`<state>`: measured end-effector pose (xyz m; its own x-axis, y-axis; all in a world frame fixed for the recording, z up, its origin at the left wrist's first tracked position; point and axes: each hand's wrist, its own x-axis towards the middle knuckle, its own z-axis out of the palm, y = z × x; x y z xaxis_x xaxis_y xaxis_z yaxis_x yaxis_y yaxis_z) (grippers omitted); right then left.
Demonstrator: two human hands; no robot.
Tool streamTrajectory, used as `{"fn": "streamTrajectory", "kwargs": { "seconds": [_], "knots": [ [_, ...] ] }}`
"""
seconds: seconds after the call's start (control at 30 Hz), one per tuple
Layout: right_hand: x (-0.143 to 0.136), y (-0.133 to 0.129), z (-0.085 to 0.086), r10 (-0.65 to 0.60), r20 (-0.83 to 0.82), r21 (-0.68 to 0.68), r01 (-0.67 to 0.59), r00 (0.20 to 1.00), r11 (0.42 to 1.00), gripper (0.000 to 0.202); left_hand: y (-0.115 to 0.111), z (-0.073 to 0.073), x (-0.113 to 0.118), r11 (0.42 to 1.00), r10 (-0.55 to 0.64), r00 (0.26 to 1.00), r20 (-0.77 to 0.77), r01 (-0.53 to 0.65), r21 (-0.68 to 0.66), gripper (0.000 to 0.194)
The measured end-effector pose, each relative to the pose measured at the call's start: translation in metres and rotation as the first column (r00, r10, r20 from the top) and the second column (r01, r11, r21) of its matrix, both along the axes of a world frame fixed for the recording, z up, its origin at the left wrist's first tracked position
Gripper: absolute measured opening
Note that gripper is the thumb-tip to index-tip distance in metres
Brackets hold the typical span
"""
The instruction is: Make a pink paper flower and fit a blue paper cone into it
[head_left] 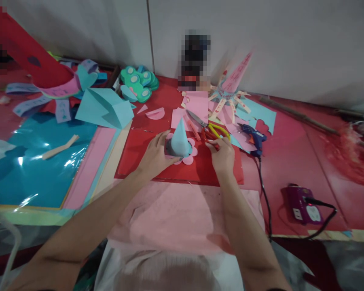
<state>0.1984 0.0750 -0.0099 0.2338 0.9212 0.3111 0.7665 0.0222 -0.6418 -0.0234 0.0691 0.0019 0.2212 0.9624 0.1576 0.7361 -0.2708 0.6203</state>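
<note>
A pale blue paper cone [180, 141] stands upright on a flower-shaped base with rounded pink petals [188, 160]. My left hand [156, 155] curls around the base's left side, thumb along its front edge and fingers behind. To the right, scissors [214, 128] with yellow and red handles lie with their blades pointing away and to the left. My right hand [223, 155] is closed at the red handle; its grip is partly hidden. Under the cone lies a red sheet [139, 161].
A blue glue gun [255, 139] trails its cord past a purple power adapter [305, 205] on the right. Pink paper scraps [197, 103] and a pink cone craft [236, 76] stand behind. Leftward are a folded blue card [104, 107], green cutouts [138, 83] and a blue film-covered sheet [42, 173].
</note>
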Motion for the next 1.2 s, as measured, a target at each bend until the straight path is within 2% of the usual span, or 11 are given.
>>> {"fn": "streamTrajectory", "kwargs": {
  "seconds": [0.13,0.27,0.63,0.83,0.93,1.2],
  "knots": [
    [0.004,0.004,-0.001,-0.067,0.006,0.034,0.067,0.998,0.997,0.020,0.000,-0.002,0.000,0.999,-0.040,0.994,-0.099,0.042,0.016,0.084],
    [0.007,0.008,-0.006,-0.098,0.023,0.054,0.097,0.995,0.994,0.019,0.000,-0.003,0.000,0.996,-0.084,0.987,-0.136,0.086,0.011,0.083],
    [0.004,0.008,-0.018,-0.020,0.074,0.208,0.004,0.997,0.978,0.023,0.002,-0.003,0.000,0.996,-0.094,0.980,-0.178,0.091,-0.025,0.083],
    [-0.007,0.009,-0.019,0.134,0.183,0.077,-0.150,0.974,0.986,0.027,0.002,-0.004,0.000,0.995,-0.097,0.980,-0.172,0.094,-0.022,0.085],
    [-0.009,0.008,-0.019,0.128,0.237,0.016,-0.136,0.963,0.991,0.029,0.003,-0.004,0.000,0.995,-0.097,0.981,-0.168,0.094,-0.026,0.086],
    [-0.010,0.000,-0.011,0.083,0.237,-0.052,-0.073,0.968,0.996,0.024,0.002,-0.002,-0.001,0.991,-0.128,0.969,-0.213,0.121,-0.049,0.088]
  ]
}}
